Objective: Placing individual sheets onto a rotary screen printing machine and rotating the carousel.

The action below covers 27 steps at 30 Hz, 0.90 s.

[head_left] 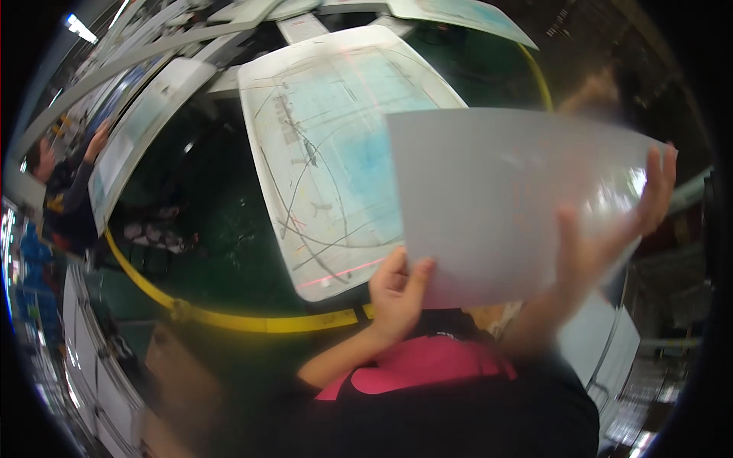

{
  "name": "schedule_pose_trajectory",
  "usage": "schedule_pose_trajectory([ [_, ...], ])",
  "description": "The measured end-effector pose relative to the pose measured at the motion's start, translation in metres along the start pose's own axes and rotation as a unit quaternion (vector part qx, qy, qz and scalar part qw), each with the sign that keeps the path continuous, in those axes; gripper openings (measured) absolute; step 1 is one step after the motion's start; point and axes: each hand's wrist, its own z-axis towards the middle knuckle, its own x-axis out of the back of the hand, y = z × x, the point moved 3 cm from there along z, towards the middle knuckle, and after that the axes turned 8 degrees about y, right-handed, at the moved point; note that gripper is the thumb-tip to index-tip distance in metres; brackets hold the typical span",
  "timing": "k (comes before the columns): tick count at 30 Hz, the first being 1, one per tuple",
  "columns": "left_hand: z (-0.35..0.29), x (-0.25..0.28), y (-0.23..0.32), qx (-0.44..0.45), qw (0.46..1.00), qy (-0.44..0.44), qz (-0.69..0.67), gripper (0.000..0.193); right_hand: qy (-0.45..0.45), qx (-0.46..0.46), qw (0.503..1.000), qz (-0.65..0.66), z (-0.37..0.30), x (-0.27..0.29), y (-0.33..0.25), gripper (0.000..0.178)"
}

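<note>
A thin, glossy grey-white sheet point(473, 198) is held up in front of me, slightly bowed toward its right side. My left hand point(398, 294) is closed on its lower left corner, thumb on the near face. At the sheet's right end is my right hand point(611, 233), its thumb raised against the face and its fingers up along the edge; this hand is somewhat blurred. The sheet overlaps the right part of a white board point(309, 221) with rounded corners, blue stains and dark drawn lines. Red light lines cross this board.
More stained boards, one at the left point(145, 114) and one at the far right point(466, 17), stand on arms around it. A yellow curved rail point(267, 322) runs below. A person point(69, 187) is at the far left; another person's blurred hand point(592, 91) shows beyond the sheet.
</note>
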Motion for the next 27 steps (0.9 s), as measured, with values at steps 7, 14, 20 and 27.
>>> schedule_pose_trajectory([
  [7, 0.037, 0.009, -0.014, 0.032, 0.984, 0.176, -0.017, 0.020, -0.186, -0.522, 0.823, 0.126, -0.126, -0.022, 0.146, 0.058],
  [14, 0.099, 0.073, -0.046, -0.035, 0.954, 0.254, 0.156, 0.040, -0.223, -0.528, 0.765, 0.294, -0.214, -0.132, 0.130, 0.051],
  [20, 0.131, 0.114, -0.054, -0.161, 0.769, 0.149, 0.600, 0.068, -0.282, -0.471, 0.806, 0.224, -0.238, -0.191, 0.098, 0.056],
  [27, 0.144, 0.145, -0.072, -0.076, 0.681, 0.070, 0.725, 0.066, -0.355, -0.418, 0.822, 0.150, -0.254, -0.222, 0.083, 0.059],
])
